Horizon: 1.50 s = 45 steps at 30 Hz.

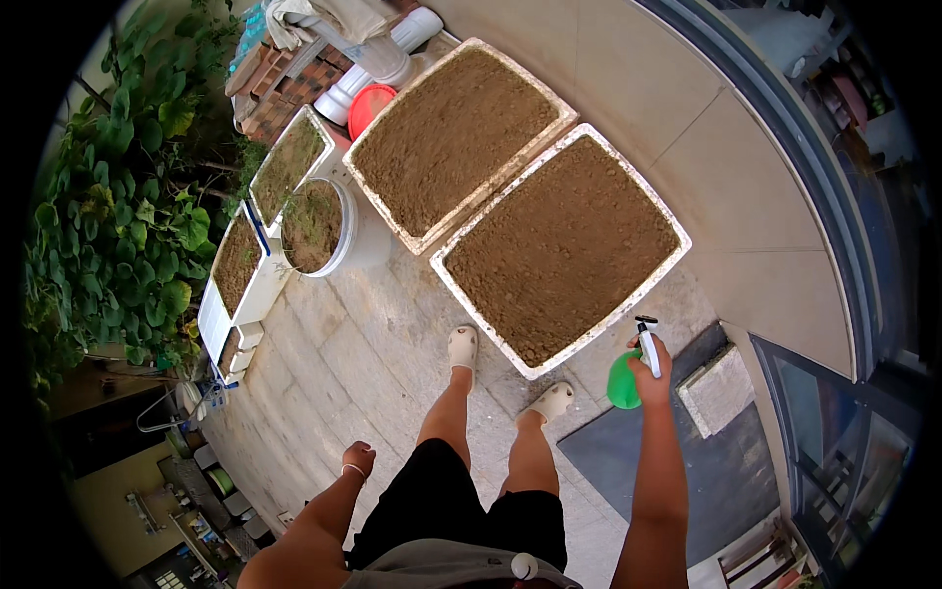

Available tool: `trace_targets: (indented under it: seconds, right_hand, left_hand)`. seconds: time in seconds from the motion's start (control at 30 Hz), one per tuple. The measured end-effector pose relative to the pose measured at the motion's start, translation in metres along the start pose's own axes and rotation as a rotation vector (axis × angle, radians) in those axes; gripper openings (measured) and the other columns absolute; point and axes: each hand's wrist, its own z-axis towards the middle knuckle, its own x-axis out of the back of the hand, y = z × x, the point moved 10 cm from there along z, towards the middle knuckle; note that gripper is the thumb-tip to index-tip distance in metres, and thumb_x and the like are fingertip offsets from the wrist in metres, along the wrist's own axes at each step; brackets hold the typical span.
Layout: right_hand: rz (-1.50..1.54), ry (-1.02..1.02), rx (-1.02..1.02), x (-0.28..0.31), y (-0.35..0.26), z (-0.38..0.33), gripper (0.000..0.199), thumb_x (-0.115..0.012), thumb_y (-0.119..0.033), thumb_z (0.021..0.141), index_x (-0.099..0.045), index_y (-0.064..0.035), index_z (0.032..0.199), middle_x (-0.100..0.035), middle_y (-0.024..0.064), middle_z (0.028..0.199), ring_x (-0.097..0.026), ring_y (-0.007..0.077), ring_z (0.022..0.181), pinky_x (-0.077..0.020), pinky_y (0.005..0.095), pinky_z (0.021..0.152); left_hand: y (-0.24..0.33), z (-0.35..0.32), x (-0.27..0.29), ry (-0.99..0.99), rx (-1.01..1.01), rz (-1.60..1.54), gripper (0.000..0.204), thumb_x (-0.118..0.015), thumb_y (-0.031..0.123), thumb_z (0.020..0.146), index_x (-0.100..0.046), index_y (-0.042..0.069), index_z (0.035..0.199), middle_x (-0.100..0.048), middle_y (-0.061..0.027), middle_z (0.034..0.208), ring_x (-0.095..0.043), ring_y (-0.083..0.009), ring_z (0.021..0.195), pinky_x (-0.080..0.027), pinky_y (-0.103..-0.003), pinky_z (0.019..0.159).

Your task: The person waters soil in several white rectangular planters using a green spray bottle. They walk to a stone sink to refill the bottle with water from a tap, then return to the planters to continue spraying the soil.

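Note:
In my right hand (655, 365) is a green spray bottle (623, 383) with a white and black trigger head, my fingers wrapped round its top. It is beside the near right corner of a white foam box of brown soil (564, 245). A second foam box of soil (456, 133) adjoins it on the far left side. My left hand (359, 455) hangs low over the paving, curled closed, with a thin band at the wrist. Nothing shows in its fingers.
A white bucket of soil with sparse plants (351, 231) and smaller white planters (260, 280) stand at left, by leafy vines (118, 216). Stacked bricks (285, 93) and white pipes (343, 93) lie at the back. A dark mat (677, 461) and pale slab (718, 391) are at right.

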Motion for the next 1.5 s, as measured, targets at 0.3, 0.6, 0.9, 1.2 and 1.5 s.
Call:
trace_targets:
  seconds: [0.3, 0.6, 0.9, 1.2, 1.5]
  right_hand:
    - [-0.002, -0.018, -0.080, 0.020, 0.008, 0.017, 0.037, -0.055, 0.004, 0.064, -0.062, -0.0016, 0.100, -0.063, 0.0061, 0.091, -0.059, 0.0167, 0.083, -0.0471, 0.0311, 0.079]
    - [0.094, 0.018, -0.142, 0.000, 0.003, 0.020, 0.037, -0.056, 0.004, 0.066, -0.063, -0.0018, 0.102, -0.065, 0.0062, 0.097, -0.055, 0.0144, 0.086, -0.0451, 0.0300, 0.079]
    - [0.028, -0.070, -0.203, -0.034, -0.011, -0.004, 0.036, -0.057, 0.005, 0.066, -0.063, -0.0023, 0.101, -0.064, 0.0058, 0.092, -0.059, 0.0151, 0.086, -0.0472, 0.0304, 0.080]
    - [-0.081, -0.179, -0.146, -0.056, -0.013, -0.018, 0.032, -0.058, 0.004, 0.066, -0.064, -0.0039, 0.096, -0.066, 0.0065, 0.095, -0.059, 0.0159, 0.083, -0.0481, 0.0310, 0.077]
    - [-0.079, -0.401, -0.036, -0.086, -0.022, -0.023, 0.036, -0.057, 0.007, 0.068, -0.063, -0.0031, 0.101, -0.062, 0.0101, 0.095, -0.062, 0.0218, 0.085, -0.0487, 0.0328, 0.078]
  left_hand:
    - [0.008, -0.059, -0.072, -0.064, -0.007, -0.175, 0.029, -0.069, 0.025, 0.077, -0.067, 0.005, 0.100, -0.071, -0.0135, 0.086, -0.068, -0.0275, 0.082, -0.054, -0.037, 0.077]
    - [0.007, -0.067, -0.074, -0.074, -0.001, -0.255, 0.026, -0.067, 0.017, 0.080, -0.065, 0.001, 0.101, -0.070, -0.0131, 0.081, -0.068, -0.0218, 0.069, -0.054, -0.034, 0.067]
    - [0.034, -0.038, -0.055, -0.069, -0.067, -0.339, 0.024, -0.067, 0.011, 0.081, -0.064, -0.002, 0.102, -0.069, -0.0131, 0.080, -0.066, -0.0186, 0.064, -0.053, -0.032, 0.062]
    - [0.054, -0.023, -0.066, -0.103, -0.070, -0.377, 0.029, -0.067, 0.020, 0.081, -0.065, 0.001, 0.103, -0.069, -0.0130, 0.083, -0.067, -0.0231, 0.073, -0.054, -0.035, 0.069]
    - [0.107, -0.076, -0.094, 0.015, -0.125, -0.315, 0.030, -0.067, 0.020, 0.081, -0.064, 0.002, 0.106, -0.069, -0.0146, 0.089, -0.066, -0.0286, 0.084, -0.053, -0.038, 0.077]
